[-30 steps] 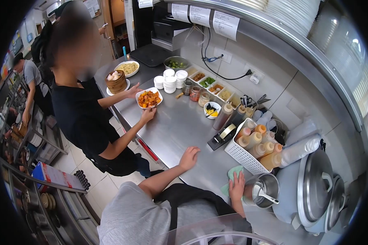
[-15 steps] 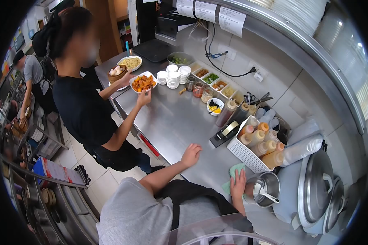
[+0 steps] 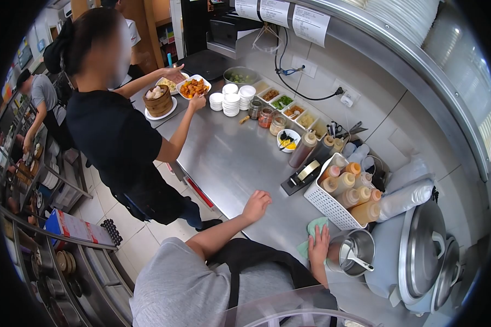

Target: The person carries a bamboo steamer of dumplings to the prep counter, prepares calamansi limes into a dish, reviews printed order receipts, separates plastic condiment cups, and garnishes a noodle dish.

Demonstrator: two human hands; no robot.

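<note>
My left hand [image 3: 257, 205] rests on the steel counter [image 3: 223, 169] near its front edge, fingers loosely bent and nothing visible in them. On the right, my right hand [image 3: 318, 243] lies with fingers stretched out over a green cloth [image 3: 315, 224]. Just beside it stands a metal pot [image 3: 335, 252] with a white-handled utensil [image 3: 360, 263] in it. Beyond that hand is a white basket [image 3: 326, 204] of squeeze bottles, with a tape dispenser [image 3: 301, 178] at its left.
A co-worker [image 3: 112, 131] holds a bowl of orange-red food [image 3: 193, 87] over the counter. Close by are a bamboo steamer [image 3: 158, 102] and stacked white dishes [image 3: 231, 103]. Topping containers [image 3: 281, 104] line the wall. Large lidded cookers [image 3: 420, 250] stand at right.
The co-worker's one hand has left the steamer's side and reaches over the noodle plate; the bowl has moved farther back. Another person appears behind. My hands stay nearly still.
</note>
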